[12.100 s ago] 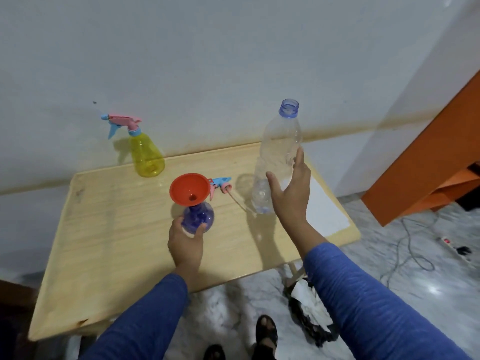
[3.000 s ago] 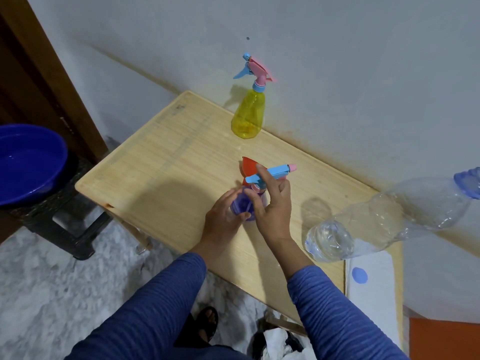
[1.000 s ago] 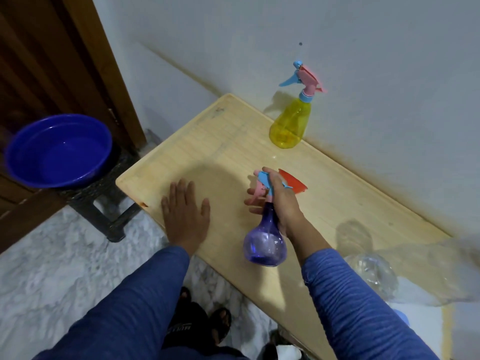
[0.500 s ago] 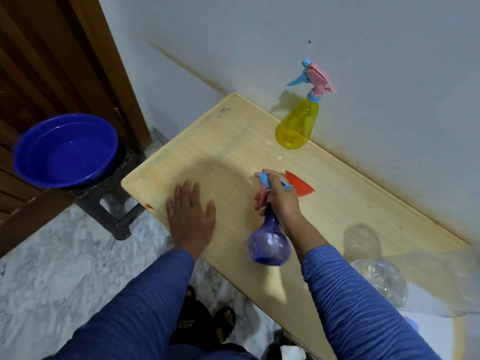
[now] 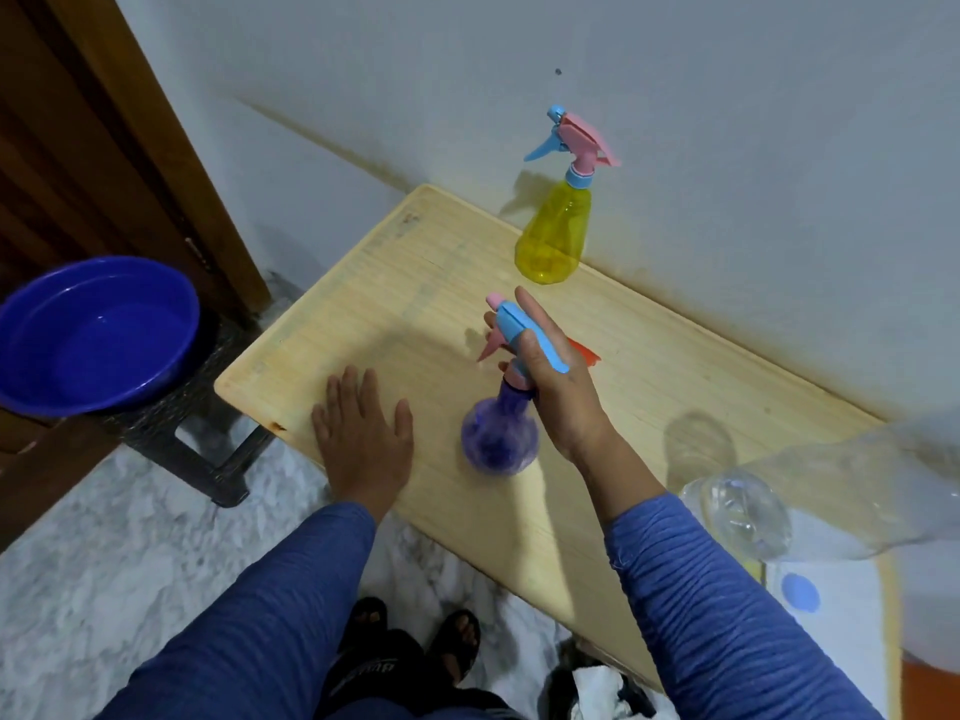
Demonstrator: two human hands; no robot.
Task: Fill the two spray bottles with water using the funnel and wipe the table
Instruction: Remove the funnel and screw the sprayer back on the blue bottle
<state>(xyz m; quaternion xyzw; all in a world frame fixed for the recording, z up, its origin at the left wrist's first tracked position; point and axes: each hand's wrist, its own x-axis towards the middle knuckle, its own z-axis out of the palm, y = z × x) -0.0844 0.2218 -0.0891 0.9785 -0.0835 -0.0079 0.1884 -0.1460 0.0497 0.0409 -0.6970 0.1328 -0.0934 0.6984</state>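
Observation:
My right hand (image 5: pixel 558 387) grips the neck and blue-pink trigger head of the purple spray bottle (image 5: pixel 500 440), held above the wooden table (image 5: pixel 649 366) with its nozzle toward the left end. My left hand (image 5: pixel 363 439) rests flat on the table near its front left corner, fingers straight. The orange funnel (image 5: pixel 584 351) lies on the table behind my right hand, mostly hidden. The yellow spray bottle (image 5: pixel 556 236) stands upright by the wall. A clear plastic water bottle (image 5: pixel 810 506) stands at the right end.
A blue basin (image 5: pixel 93 335) with water sits on a dark stool left of the table. A blue bottle cap (image 5: pixel 800 592) lies on a white cloth (image 5: pixel 852 626) at the right end. A wooden door (image 5: pixel 104 148) is at the left. My feet are below the table edge.
My right hand tilted the purple bottle's head a little further left and up. My left hand has stayed flat on the table. The view shifted slightly.

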